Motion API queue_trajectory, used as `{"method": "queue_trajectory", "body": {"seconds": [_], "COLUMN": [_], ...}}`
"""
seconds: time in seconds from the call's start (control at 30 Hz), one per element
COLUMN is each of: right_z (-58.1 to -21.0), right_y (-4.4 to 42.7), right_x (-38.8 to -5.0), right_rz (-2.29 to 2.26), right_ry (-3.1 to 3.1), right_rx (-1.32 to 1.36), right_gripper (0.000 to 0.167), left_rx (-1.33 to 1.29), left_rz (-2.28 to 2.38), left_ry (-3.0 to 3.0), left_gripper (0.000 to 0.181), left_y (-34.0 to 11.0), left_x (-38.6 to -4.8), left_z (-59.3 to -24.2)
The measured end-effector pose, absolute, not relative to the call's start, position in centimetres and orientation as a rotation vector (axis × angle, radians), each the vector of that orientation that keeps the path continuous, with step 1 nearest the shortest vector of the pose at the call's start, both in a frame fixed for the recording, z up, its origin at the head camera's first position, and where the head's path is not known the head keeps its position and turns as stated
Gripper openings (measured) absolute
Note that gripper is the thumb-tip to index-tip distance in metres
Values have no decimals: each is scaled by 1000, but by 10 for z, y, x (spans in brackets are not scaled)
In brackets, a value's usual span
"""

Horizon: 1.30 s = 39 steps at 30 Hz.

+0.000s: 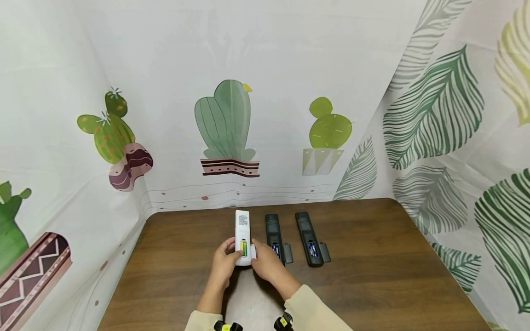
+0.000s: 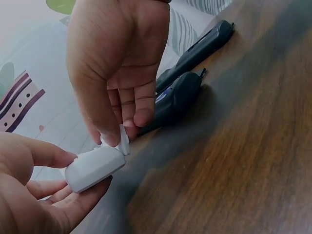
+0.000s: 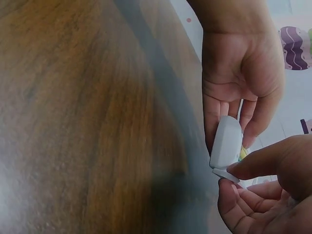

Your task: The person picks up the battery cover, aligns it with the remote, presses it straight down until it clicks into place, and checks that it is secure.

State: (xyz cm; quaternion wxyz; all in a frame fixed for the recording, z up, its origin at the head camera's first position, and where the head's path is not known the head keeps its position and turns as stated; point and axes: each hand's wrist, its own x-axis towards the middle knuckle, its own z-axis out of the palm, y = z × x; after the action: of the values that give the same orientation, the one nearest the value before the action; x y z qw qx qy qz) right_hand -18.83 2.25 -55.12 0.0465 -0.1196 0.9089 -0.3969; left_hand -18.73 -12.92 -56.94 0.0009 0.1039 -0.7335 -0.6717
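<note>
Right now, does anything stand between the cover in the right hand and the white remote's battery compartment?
Nothing visible: the right hand holds the cover beside the white remote; the left hand grips its left side.

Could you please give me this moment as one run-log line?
left hand: grips white remote | right hand: pinches white cover beside it | batteries: exposed in white remote | two black remotes: on table, farther right

The place was a screened-off tabletop nook, whether home or studio unclear, shown by the brown wood-grain table with rounded corners (image 1: 372, 276) and the creased white hangings (image 1: 281, 55), printed with green cacti (image 1: 225, 122) and striped leaves (image 1: 434, 108), around its back and sides.
</note>
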Motion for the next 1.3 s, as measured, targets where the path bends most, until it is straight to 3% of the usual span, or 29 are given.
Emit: {"method": "queue_trajectory", "body": {"seconds": [1.3], "right_z": [-541], "right_y": [55], "right_x": [-191], "right_rz": [-1461], "right_ry": [2768], "right_rx": [-293], "right_gripper": [50], "left_rx": [163], "left_rz": [-2514], "left_ry": [-2127], "left_gripper": [69], "left_y": [-116], "left_x": [-179], "left_z": [-558]}}
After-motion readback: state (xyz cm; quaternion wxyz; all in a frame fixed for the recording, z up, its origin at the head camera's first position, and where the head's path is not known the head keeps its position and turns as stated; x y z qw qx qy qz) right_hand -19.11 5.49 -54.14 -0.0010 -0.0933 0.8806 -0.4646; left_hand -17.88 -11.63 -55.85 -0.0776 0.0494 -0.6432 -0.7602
